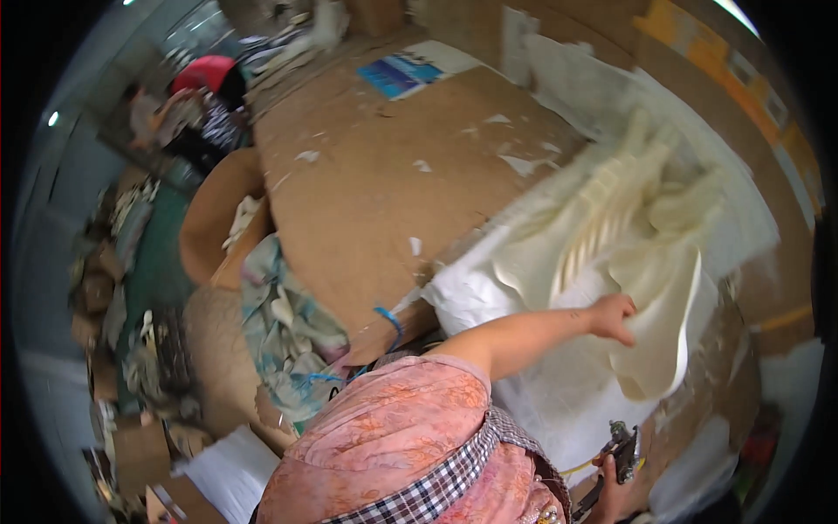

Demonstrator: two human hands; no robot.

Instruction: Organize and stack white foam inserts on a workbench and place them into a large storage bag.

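Note:
Several pale cream, curved pieces (650, 349) with smooth wavy outlines lie on a white-covered surface (532, 384) to the right; one has a row of ribs. My left hand (614, 319) reaches over the left edge of the nearest large piece. Its fingers are bent, with a gap between thumb and forefinger; blur hides whether they touch the piece. Lower down, my right hand (608, 491) grips a dark metal spray gun (621, 452) by its handle. A thin yellow hose (576, 469) shows beside it.
A brown board table (367, 192) with white scraps and a blue printed sheet (400, 75) stands beyond. Left of it are a curved cardboard bin (218, 210) and a stained cloth (292, 327). Cardboard walls (733, 96) rise at right. Someone in red (205, 74) bends over at far left.

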